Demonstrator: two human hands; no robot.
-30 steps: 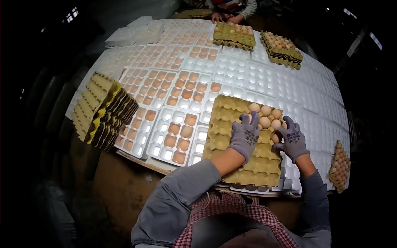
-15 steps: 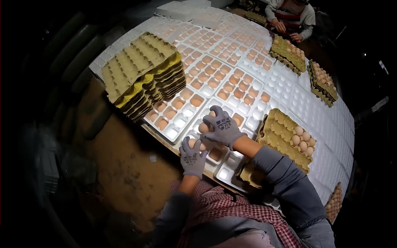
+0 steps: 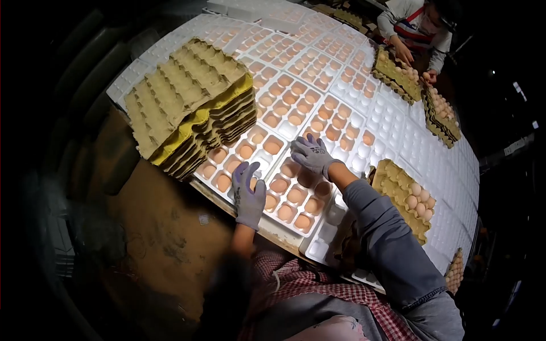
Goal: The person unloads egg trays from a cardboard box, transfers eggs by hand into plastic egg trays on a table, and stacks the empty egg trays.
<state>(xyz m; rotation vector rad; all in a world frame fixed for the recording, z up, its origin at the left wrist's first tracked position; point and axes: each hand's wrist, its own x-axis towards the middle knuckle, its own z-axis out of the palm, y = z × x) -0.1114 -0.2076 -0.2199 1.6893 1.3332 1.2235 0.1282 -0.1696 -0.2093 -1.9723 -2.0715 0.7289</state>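
Observation:
My left hand (image 3: 249,196), in a grey-purple glove, is at the table's front edge, with an egg (image 3: 254,183) between its fingers and thumb. My gloved right hand (image 3: 313,154) reaches over the far end of the front white tray (image 3: 293,228), fingers stretched out and slightly apart. Its palm faces down, hiding what lies beneath. Brown eggs (image 3: 285,213) sit in this tray's cells. To the left, another white tray (image 3: 232,192) holds several eggs and has bare cells near my left hand.
A tall stack of cardboard egg trays (image 3: 190,102) stands at left. At right, a cardboard tray (image 3: 392,182) carries several eggs. White trays cover the table. Across it, a person (image 3: 418,34) handles eggs beside stacked cardboard trays (image 3: 398,85). My right forearm crosses the front edge.
My right hand has moved forward off the front tray, whose visible cells now hold eggs. My left hand has shifted left and upward. The other person's hand has reached toward the right-hand egg stack.

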